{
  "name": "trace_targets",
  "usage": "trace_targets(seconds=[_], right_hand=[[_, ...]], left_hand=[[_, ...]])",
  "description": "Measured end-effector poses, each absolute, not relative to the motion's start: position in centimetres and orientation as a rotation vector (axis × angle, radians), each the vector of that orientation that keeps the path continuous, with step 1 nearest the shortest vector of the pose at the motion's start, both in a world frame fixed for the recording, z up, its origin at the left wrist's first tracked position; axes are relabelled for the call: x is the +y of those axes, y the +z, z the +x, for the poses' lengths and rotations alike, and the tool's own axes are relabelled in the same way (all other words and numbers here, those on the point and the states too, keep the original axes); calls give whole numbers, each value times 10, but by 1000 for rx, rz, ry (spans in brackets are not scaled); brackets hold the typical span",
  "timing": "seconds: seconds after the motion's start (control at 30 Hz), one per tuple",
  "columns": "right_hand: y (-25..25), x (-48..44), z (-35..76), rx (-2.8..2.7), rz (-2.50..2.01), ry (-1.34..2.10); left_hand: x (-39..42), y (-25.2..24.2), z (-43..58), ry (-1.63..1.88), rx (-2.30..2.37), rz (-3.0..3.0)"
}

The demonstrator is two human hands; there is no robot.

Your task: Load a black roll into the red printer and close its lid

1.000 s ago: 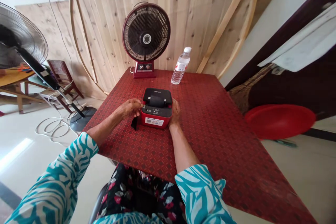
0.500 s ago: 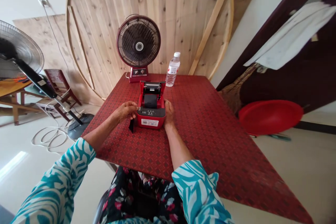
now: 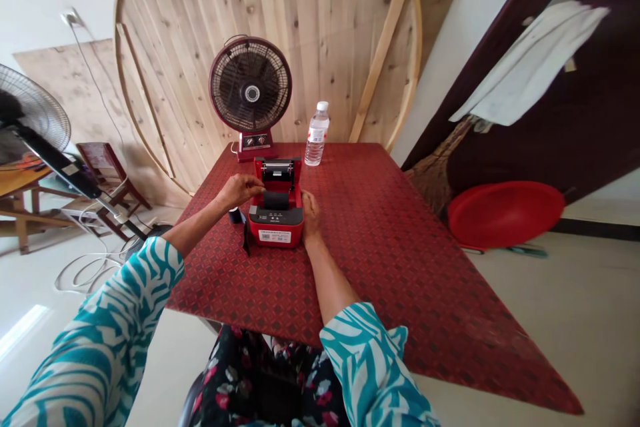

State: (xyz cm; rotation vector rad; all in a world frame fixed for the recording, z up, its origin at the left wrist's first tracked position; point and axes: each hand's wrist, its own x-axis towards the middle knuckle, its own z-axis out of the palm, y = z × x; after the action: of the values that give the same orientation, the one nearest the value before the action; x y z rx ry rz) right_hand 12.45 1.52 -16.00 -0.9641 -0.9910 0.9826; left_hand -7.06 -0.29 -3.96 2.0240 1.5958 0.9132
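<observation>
Left hand (image 3: 239, 191): your fingers curl at the printer's raised lid; whether they pinch anything cannot be told.
Right hand (image 3: 310, 213): yours rests open against the printer's right side.
Printer: the red label printer (image 3: 277, 235) sits between your hands, lid up, on the red patterned surface (image 3: 400, 267).
Left of it: a small black roll (image 3: 234, 215) and a black strip (image 3: 246, 241), near your left hand.
Beyond your hands: a water bottle (image 3: 317, 135) and a desk fan (image 3: 250, 85).

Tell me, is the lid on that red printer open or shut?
Open: the red label printer has its lid raised at the back, exposing a black roll inside.
</observation>
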Motion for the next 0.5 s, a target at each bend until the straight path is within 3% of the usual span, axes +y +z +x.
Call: trace_targets(seconds=[0.27, 0.5], right_hand=[[-161, 19, 124, -985, -978, 979], [-161, 18, 125, -977, -971, 1015]], left_hand=[[-5, -34, -70, 676, 1225, 2207], [6, -18, -54, 79, 1304, 2398]])
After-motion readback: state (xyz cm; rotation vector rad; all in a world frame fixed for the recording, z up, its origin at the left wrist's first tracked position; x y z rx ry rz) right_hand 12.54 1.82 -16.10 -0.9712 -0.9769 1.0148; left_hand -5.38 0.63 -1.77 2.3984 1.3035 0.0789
